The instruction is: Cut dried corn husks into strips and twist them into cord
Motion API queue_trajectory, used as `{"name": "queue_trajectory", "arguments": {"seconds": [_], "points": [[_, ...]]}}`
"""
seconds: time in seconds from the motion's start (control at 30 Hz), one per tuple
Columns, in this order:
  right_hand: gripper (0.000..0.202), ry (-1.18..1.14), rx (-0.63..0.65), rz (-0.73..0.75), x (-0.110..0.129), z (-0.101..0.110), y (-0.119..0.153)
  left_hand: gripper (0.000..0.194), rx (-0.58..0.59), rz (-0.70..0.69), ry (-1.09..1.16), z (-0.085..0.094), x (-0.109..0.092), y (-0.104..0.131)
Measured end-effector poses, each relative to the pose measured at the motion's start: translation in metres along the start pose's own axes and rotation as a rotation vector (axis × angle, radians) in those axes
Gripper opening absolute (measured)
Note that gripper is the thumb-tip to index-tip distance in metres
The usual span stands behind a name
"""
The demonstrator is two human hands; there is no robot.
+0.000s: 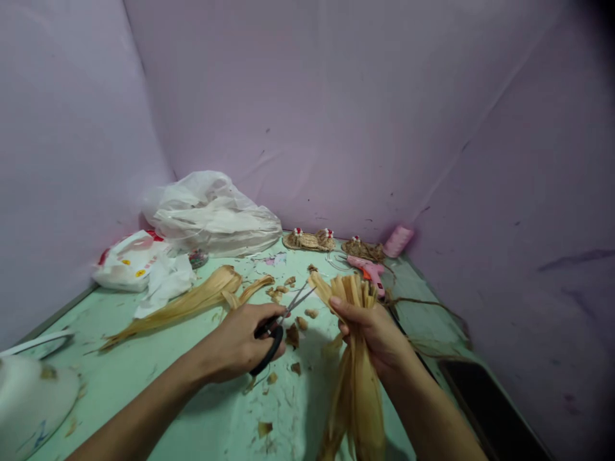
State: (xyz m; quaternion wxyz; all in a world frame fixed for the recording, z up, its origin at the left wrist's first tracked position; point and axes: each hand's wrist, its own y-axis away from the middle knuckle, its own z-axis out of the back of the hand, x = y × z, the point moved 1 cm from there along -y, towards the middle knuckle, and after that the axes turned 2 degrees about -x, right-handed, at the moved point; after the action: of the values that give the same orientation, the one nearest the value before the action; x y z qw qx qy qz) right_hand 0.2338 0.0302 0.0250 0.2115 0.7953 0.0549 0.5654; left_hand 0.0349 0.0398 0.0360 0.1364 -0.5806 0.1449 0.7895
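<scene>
My left hand (247, 339) is closed round the black handles of a pair of scissors (273, 346). The slightly parted blades point up and right, just left of the husk ends. My right hand (368, 326) grips a bundle of dry tan husks (362, 397) near its top; the cut ends stick up above my thumb and the long part hangs down towards me. One strip at the bundle's top leans left towards the blade tips. Another dry husk (192, 304) lies on the pale green table (192, 422), beyond my left hand. Small brown scraps (292, 335) are scattered between my hands.
At the back are a white plastic bag (216, 218), woven pieces with red and white beads (310, 240), a pink glue gun (369, 269) and a pink thread spool (398, 241). A dark phone-like slab (490, 410) lies right; a white object (36, 403) stands left. Walls enclose the table.
</scene>
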Motion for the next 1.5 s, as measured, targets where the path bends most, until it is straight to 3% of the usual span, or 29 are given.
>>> {"name": "queue_trajectory", "arguments": {"seconds": [0.1, 0.37, 0.6, 0.83, 1.0, 1.3, 1.37, 1.5], "points": [[0.032, 0.104, 0.003, 0.131, -0.007, -0.005, 0.0, 0.021, 0.173, 0.027, -0.081, -0.001, -0.006, 0.001], [0.03, 0.23, 0.014, 0.249, -0.01, -0.008, 0.0, 0.027, 0.109, 0.16, 0.196, -0.003, 0.001, -0.001], [0.031, 0.24, -0.013, 0.252, -0.006, -0.003, 0.0, 0.033, 0.135, 0.28, 0.188, -0.007, 0.005, -0.002], [0.03, 0.322, 0.089, 0.213, -0.008, -0.008, 0.003, 0.029, 0.186, 0.177, 0.182, -0.006, 0.009, -0.003], [0.031, 0.313, 0.086, 0.212, -0.006, -0.006, 0.002, 0.032, 0.18, 0.25, 0.155, -0.007, 0.011, -0.004], [0.034, 0.302, 0.125, 0.154, -0.008, -0.006, 0.002, 0.035, 0.198, 0.254, 0.076, 0.0, 0.008, -0.007], [0.035, 0.276, 0.135, 0.145, -0.008, -0.007, 0.003, 0.04, 0.119, 0.258, 0.054, 0.009, 0.005, -0.009], [0.038, 0.076, 0.203, 0.082, -0.005, -0.005, 0.005, 0.039, -0.229, 0.241, -0.072, 0.045, 0.005, -0.015]]}}
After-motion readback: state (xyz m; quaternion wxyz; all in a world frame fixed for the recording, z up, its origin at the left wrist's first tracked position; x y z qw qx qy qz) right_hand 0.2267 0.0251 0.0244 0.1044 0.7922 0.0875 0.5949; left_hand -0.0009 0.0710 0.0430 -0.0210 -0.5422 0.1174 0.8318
